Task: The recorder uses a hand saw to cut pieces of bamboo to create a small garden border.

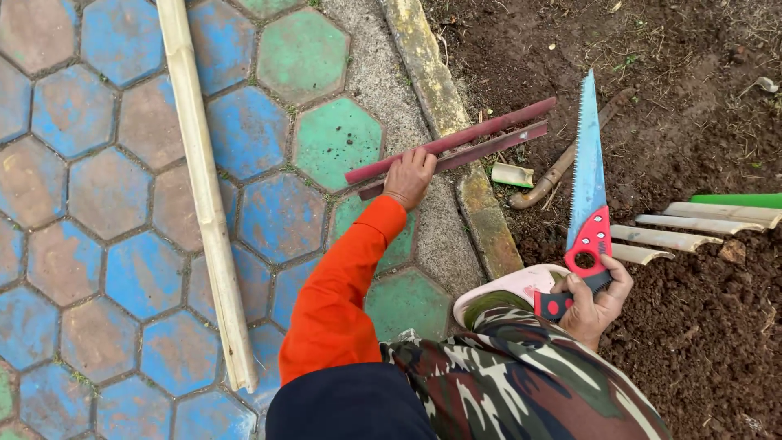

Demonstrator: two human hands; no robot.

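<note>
Fingers of the left hand (410,176) press red strips (456,147); right hand (596,300) grips saw (588,191).

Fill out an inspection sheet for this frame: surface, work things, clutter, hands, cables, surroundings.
Surface: painted hexagon paving beside a concrete curb.
Work things: two dark red strips lying across the curb; handsaw with red handle.
Clutter: long bamboo pole, cut bamboo slats, a short offcut, a curved stick.
Hands: left hand presses on the strips; right hand grips the saw handle.
Cables: nothing seen.
Surroundings: bare soil.
</note>
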